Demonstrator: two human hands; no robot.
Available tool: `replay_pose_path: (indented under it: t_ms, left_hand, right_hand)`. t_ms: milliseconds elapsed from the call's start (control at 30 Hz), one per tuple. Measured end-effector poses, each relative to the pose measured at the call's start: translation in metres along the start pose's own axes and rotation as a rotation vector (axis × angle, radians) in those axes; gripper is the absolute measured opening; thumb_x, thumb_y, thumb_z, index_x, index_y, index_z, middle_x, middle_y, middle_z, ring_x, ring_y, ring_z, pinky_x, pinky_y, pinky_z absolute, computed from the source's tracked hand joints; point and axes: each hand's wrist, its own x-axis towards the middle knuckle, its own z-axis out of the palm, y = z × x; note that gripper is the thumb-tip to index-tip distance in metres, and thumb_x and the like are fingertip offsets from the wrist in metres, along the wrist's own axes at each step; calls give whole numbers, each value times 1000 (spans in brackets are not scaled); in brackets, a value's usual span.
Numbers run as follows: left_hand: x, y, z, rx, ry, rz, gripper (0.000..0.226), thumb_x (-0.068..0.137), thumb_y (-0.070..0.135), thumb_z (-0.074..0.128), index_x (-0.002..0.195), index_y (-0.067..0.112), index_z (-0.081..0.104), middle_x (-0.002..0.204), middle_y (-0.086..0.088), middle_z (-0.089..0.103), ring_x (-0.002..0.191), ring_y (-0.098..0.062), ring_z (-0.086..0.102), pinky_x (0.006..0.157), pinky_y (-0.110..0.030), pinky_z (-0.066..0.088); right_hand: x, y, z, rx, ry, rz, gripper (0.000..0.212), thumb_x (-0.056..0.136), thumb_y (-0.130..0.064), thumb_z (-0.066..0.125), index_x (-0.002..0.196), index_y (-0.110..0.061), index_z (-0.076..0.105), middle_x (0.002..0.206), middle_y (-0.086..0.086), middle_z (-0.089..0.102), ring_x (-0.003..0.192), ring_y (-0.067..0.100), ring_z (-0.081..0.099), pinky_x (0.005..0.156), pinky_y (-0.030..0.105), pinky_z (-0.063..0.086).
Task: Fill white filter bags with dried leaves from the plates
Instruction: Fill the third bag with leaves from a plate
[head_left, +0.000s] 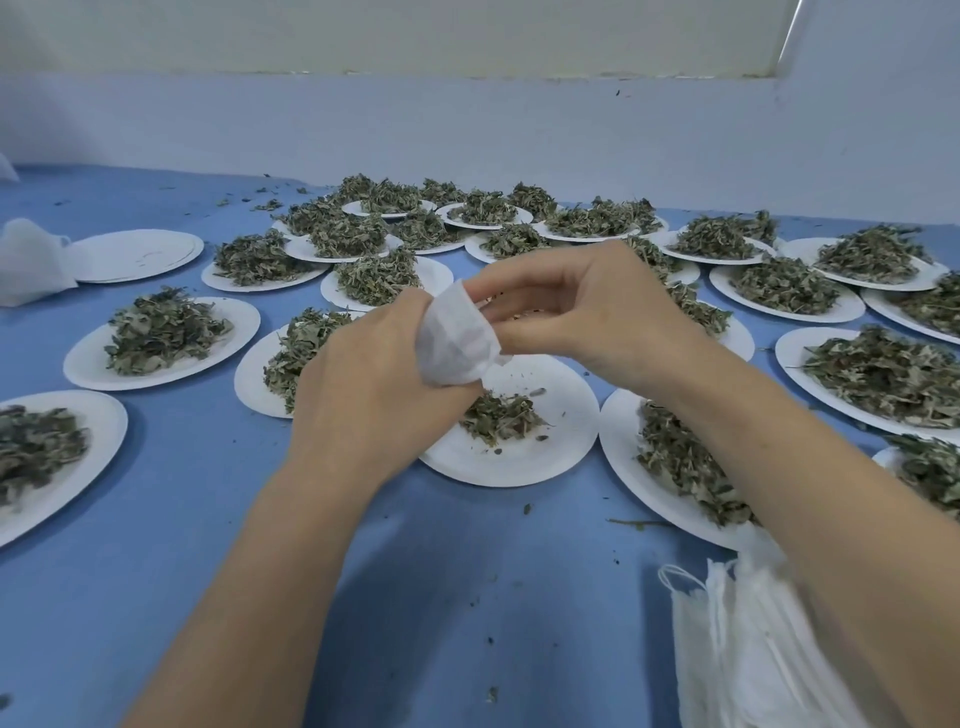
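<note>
By my right forearm lies a stack of white filter bags (727, 639) on the blue table (156, 597). My left hand (363, 384) grips one filter bag (454, 340), fingers curled round it; my right hand (587, 312) pinches its mouth, above a nearly emptied plate (550, 447). Beyond, many plates heaped with dried leaves (784, 286) spread toward the wall (467, 130).

Both hands (374, 384) (576, 306) grip a filter bag (457, 340), seemingly part-filled.
</note>
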Motion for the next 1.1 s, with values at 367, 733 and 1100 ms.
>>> replay_pose_path:
  t_ms: [367,733,1100]
  left_hand:
    - [0,-6,1,13,-19,-65,31,59,38,65,73,25,41,62,8,48,65,-24,49,51,-31,35]
    - [-4,4,2,53,-85,-12,31,57,45,60,76,23,49,66,8,54,70,-25,54,54,-30,36]
    - [-5,10,-7,-59,-99,30,59,45,57,68,96,38,45,75,16,58,73,-18,56,59,-31,46]
  right_hand:
    - [2,11,5,-239,-66,207,19,86,-20,60,104,-17,67,84,6,74,69,16,71,78,33,57]
    - [2,0,18,-684,-63,-59,20,75,-3,61,82,-17,74,70,10,69,68,21,57,63,24,43]
    - [5,2,15,-318,-173,44,26,65,14,56,67,-10,66,64,6,61,65,12,52,60,26,41]
